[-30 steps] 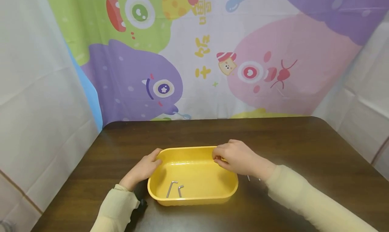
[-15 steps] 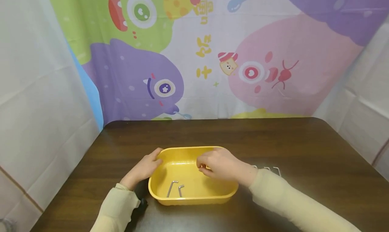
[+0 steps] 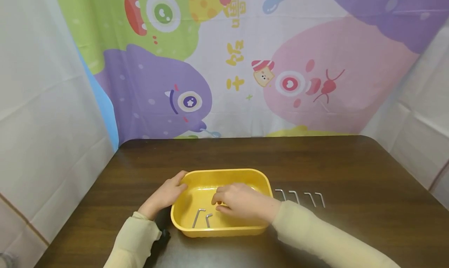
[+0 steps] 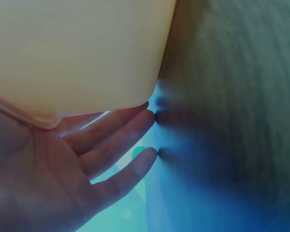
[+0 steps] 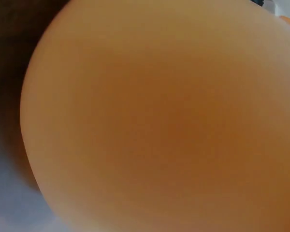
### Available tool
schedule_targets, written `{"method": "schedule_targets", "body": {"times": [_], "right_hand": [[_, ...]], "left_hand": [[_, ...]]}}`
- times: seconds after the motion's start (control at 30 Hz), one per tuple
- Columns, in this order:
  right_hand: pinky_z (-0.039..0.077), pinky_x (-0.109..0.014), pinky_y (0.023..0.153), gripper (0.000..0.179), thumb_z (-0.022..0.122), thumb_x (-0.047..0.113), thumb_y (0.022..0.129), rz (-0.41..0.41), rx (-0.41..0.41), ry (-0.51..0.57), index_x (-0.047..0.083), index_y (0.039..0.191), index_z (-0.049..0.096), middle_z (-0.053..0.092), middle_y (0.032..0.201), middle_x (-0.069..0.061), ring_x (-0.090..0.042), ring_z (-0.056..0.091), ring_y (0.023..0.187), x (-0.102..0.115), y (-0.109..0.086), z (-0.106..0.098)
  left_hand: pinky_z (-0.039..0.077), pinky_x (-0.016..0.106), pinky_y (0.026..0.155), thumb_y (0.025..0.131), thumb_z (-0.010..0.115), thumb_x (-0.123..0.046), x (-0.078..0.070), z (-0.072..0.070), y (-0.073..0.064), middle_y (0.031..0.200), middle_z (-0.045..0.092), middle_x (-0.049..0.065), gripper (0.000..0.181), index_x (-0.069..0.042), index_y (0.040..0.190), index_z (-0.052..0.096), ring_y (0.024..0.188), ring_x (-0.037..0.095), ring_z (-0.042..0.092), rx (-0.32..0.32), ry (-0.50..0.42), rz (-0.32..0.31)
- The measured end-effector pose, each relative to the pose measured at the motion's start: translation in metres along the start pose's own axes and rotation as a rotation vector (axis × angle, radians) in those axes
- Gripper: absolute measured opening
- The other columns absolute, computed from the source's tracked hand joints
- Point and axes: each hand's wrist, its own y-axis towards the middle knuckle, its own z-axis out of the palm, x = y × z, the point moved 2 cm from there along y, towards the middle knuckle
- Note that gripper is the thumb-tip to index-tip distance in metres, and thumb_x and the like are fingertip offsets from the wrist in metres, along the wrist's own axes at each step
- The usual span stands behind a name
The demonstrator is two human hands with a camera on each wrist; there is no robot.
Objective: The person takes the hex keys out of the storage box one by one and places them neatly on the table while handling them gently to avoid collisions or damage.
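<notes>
- Right hand (image 3: 242, 202): whether its fingertips hold anything is hidden.
- Yellow tray (image 3: 224, 232): partly covered by that hand; cut off above and left in the left wrist view.
- Two bent metal rods (image 3: 196, 218): lower ends not clear at the near rim.
- Left hand (image 3: 169, 192): thumb unseen from its wrist.
- Dark object (image 3: 163, 237): mostly hidden by the left sleeve (image 3: 131, 240).
- Orange surface (image 5: 159, 121): too blurred to identify.

- Head view: looks forward and down from the near side, far enough back to include the yellow tray (image 3: 224, 233), left hand (image 3: 165, 194), right hand (image 3: 240, 201), dark table (image 3: 224, 153) and printed cloth (image 3: 242, 108).
- Left wrist view: close, turned sideways, facing the left palm and tray's outside; the head view shares both.
- Right wrist view: nearly filled by a blurred orange surface (image 5: 159, 121), too near to identify.
</notes>
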Motion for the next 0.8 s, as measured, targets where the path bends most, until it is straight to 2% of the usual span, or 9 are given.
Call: {"method": "schedule_targets", "body": {"times": [0.17, 0.37, 0.6, 0.8], "right_hand": [[0.043, -0.018, 0.085, 0.02, 0.054, 0.019, 0.09, -0.053, 0.054, 0.087, 0.016, 0.105, 0.066, 0.063, 0.101, 0.007, -0.004, 0.057, 0.094, 0.003, 0.003, 0.011], [0.041, -0.015, 0.087, 0.021, 0.054, 0.018, 0.09, -0.114, 0.057, 0.144, 0.017, 0.108, 0.065, 0.062, 0.102, 0.009, -0.001, 0.055, 0.095, 0.006, 0.005, 0.019], [0.039, -0.017, 0.092, 0.022, 0.049, 0.021, 0.093, -0.092, 0.087, 0.174, 0.02, 0.109, 0.065, 0.062, 0.106, 0.011, -0.002, 0.054, 0.102, 0.004, 0.006, 0.024], [0.037, -0.02, 0.096, 0.024, 0.046, 0.019, 0.095, -0.083, 0.158, 0.155, 0.021, 0.112, 0.063, 0.06, 0.116, 0.01, -0.006, 0.052, 0.11, 0.005, 0.005, 0.028]], "left_hand": [[0.047, 0.034, 0.072, 0.09, 0.04, -0.011, 0.0, 0.0, 0.0, 0.114, 0.056, 0.017, 0.036, -0.006, 0.126, 0.043, 0.086, 0.022, 0.056, -0.005, 0.005, 0.002], [0.047, 0.031, 0.068, 0.091, 0.041, -0.011, 0.0, 0.0, 0.0, 0.113, 0.057, 0.016, 0.035, -0.007, 0.125, 0.043, 0.083, 0.02, 0.056, -0.001, 0.002, 0.0], [0.047, 0.034, 0.074, 0.091, 0.04, -0.012, -0.001, 0.0, 0.002, 0.113, 0.057, 0.014, 0.034, -0.007, 0.125, 0.043, 0.086, 0.02, 0.055, 0.003, 0.005, 0.007], [0.046, 0.035, 0.075, 0.091, 0.04, -0.012, 0.001, 0.0, 0.001, 0.115, 0.056, 0.015, 0.035, -0.006, 0.125, 0.043, 0.087, 0.021, 0.055, -0.002, 0.018, 0.006]]}}
